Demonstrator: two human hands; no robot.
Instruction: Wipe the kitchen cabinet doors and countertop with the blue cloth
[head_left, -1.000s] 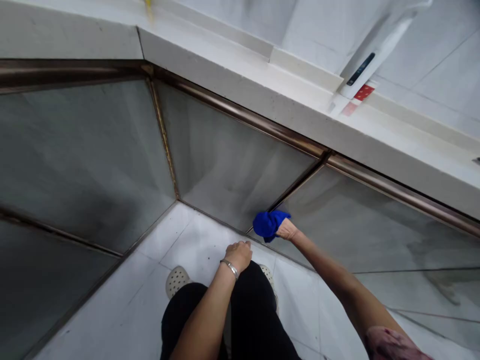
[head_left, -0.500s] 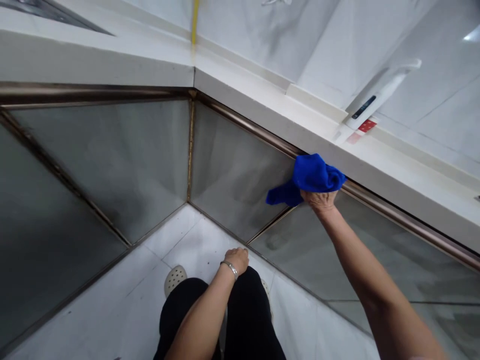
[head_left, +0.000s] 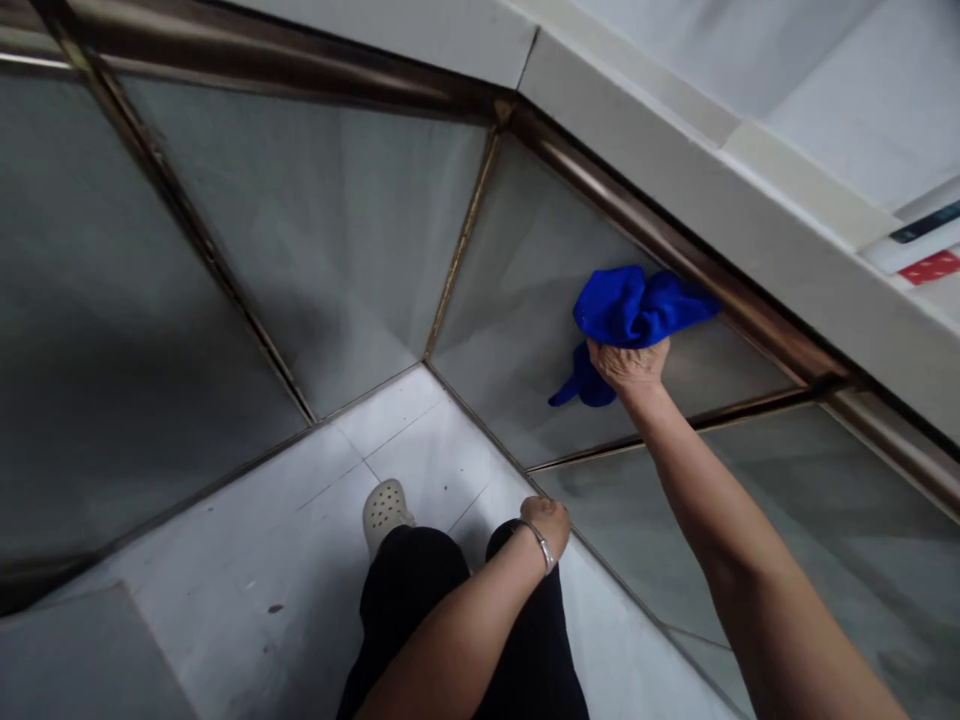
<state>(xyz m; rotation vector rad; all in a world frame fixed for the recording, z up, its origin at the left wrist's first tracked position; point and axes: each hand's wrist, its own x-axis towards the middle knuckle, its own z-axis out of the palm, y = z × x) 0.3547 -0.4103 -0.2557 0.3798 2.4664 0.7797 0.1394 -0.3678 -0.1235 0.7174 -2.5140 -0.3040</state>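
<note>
Looking down into a corner, the view takes in grey glossy panels (head_left: 300,250) joined by thin brass seams, a bronze rail (head_left: 660,215) running along their top, a white ledge (head_left: 750,220) beyond it, and a white tile floor (head_left: 247,560) below. Black trousers (head_left: 409,590) fill the bottom of the view, with one white clog (head_left: 384,512) beside them. The blue cloth (head_left: 637,308) sits bunched against a panel, just below the rail and right of the corner seam, one end hanging loose. The right hand (head_left: 628,368) presses it there, fingers curled into the fabric, their tips hidden. The left hand (head_left: 546,525) is a loose fist, fingers together, over the trousers, holding nothing. A metal bangle (head_left: 541,546) circles its wrist.
</note>
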